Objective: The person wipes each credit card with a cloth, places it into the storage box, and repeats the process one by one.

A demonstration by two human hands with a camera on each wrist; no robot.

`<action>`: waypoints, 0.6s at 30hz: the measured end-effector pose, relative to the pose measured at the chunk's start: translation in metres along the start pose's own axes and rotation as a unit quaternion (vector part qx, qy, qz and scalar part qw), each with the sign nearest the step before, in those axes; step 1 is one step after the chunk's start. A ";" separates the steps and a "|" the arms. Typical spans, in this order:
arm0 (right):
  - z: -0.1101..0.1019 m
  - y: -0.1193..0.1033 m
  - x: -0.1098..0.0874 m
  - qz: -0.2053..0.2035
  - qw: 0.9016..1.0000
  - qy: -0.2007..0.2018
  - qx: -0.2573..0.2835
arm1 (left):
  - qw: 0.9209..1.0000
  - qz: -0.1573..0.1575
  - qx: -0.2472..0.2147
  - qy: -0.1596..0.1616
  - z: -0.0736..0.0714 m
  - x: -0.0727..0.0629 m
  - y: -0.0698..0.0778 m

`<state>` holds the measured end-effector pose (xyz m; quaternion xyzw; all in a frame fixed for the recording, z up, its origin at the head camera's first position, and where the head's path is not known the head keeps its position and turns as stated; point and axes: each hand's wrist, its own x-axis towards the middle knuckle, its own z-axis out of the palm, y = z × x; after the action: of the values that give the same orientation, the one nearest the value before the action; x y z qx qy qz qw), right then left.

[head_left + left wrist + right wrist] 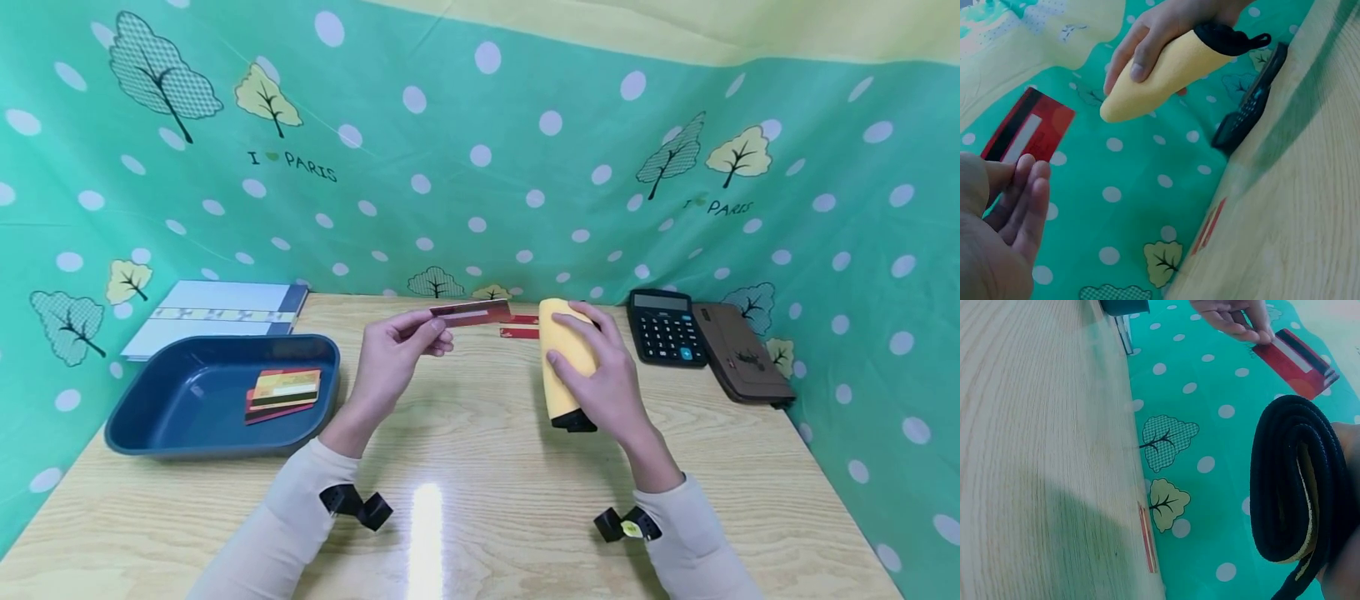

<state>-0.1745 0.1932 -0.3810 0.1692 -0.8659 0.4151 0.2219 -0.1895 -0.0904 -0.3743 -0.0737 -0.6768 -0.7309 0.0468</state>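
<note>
My left hand pinches a red bank card between thumb and fingers, above the back of the table. The card's dark magnetic stripe and pale signature strip show in the left wrist view. My right hand grips a folded yellow cloth with black trim, held up to the right of the card. A small black loop sticks out from the cloth's end in the left wrist view. Its rolled layers face the right wrist camera. Card and cloth are apart.
On the left stands a blue basin holding several cards, with a pale blue folder behind it. Red card-like pieces lie on the table at the back. A calculator and brown wallet are at right.
</note>
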 end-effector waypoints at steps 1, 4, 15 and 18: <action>0.000 0.000 0.000 0.000 1.000 0.000 0.000 | 1.000 -0.006 0.014 0.009 0.000 0.000 0.001; 0.000 0.000 0.000 -0.001 1.000 0.001 0.002 | 0.998 -0.009 0.059 0.026 -0.002 0.000 0.001; 0.000 0.001 -0.001 -0.003 1.000 -0.001 0.006 | 0.999 -0.035 0.030 0.026 -0.001 0.001 0.001; 0.000 0.001 -0.001 -0.002 1.000 -0.001 0.006 | 0.999 -0.027 0.008 0.027 -0.001 0.001 0.001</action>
<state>-0.1744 0.1934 -0.3821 0.1729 -0.8630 0.4201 0.2211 -0.1903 -0.0914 -0.3729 -0.0350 -0.6827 -0.7284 0.0462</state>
